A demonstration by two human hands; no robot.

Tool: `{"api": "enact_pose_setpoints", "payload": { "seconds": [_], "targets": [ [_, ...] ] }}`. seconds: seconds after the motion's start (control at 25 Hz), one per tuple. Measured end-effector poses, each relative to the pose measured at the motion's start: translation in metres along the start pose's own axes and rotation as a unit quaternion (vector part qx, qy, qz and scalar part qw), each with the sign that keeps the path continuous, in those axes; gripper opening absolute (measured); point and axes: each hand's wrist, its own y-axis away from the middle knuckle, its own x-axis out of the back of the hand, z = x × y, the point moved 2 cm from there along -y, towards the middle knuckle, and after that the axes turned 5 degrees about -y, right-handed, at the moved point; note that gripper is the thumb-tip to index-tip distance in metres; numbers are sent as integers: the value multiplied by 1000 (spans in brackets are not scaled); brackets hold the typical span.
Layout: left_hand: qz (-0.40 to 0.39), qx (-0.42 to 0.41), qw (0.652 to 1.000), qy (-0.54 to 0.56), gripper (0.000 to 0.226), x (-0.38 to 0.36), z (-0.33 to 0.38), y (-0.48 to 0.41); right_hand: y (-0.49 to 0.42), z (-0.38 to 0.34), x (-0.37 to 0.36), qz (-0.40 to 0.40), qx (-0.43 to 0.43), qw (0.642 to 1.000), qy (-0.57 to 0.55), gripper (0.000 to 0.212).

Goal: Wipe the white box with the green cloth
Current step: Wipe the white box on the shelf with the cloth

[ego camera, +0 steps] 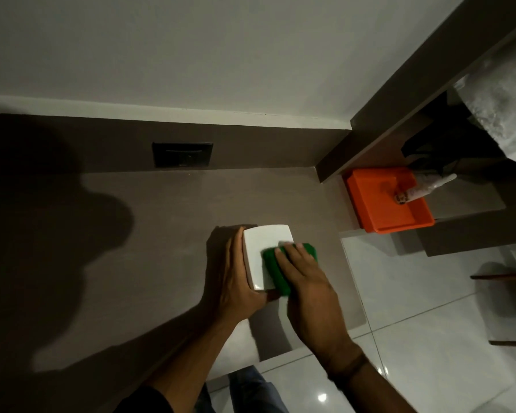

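Note:
The white box (264, 248) stands on the brown counter (149, 234), near its right edge. My left hand (236, 281) grips the box from its left and near side, thumb up along the left face. My right hand (306, 281) lies flat on the folded green cloth (280, 274), pressing it onto the box's top at the right half. The cloth hangs a little past the box's right edge. The fingers cover most of the cloth.
An orange tray (370, 201) with a small tube sits on a lower shelf to the right. A dark socket plate (182, 155) is set in the back panel. White floor tiles (414, 323) lie past the counter's right and near edges.

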Motion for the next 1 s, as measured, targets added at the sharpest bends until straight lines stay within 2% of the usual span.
{"api": "enact_pose_setpoints", "payload": {
  "seconds": [0.08, 0.16, 0.2, 0.24, 0.36, 0.44, 0.48, 0.56, 0.6, 0.68, 0.76, 0.84, 0.92, 1.0],
  "targets": [
    [-18, 46, 999, -6, 104, -28, -54, 14, -12, -20, -6, -14, 11, 1000, -1, 66],
    [-37, 44, 998, -27, 87, -78, -158, 33, 9, -30, -13, -31, 77, 996, 24, 69],
    [18, 38, 997, -59, 75, -87, -178, 33, 25, -26, -13, -37, 94, 995, 24, 69],
    [52, 21, 997, -43, 73, -79, -177, 30, 36, -18, -10, -32, 93, 995, 20, 70],
    [69, 52, 996, -34, 86, -2, -5, 8, 14, 0, -4, 1, 21, 1000, -7, 66],
    [77, 23, 997, 1, 83, 17, 37, 4, -16, -10, -7, 5, -1, 1000, -20, 63],
    [57, 28, 998, 5, 86, 21, 38, 5, -20, -18, -10, 2, 12, 1000, -23, 65],
    [66, 69, 993, -63, 93, 16, 24, 12, -6, -26, -13, -9, 56, 998, -26, 65],
    [63, 74, 994, -57, 99, 16, 22, 14, 7, -23, -12, -9, 64, 997, -44, 62],
    [43, 49, 996, -59, 116, 21, 31, 5, 32, -2, -3, 23, 13, 992, -122, 59],
    [13, 45, 995, -87, 135, 29, 45, 3, 44, 26, 3, 97, -78, 969, -215, 63],
    [18, 27, 983, -183, 136, 29, 61, 2, 50, 51, 3, 145, -139, 935, -293, 75],
    [-11, -15, 944, -330, 125, 20, 73, 2, 55, 73, -5, 159, -168, 901, -367, 83],
    [-57, -34, 902, -426, 108, 8, 83, 1, 54, 89, -15, 151, -180, 873, -428, 86]
  ]
}}
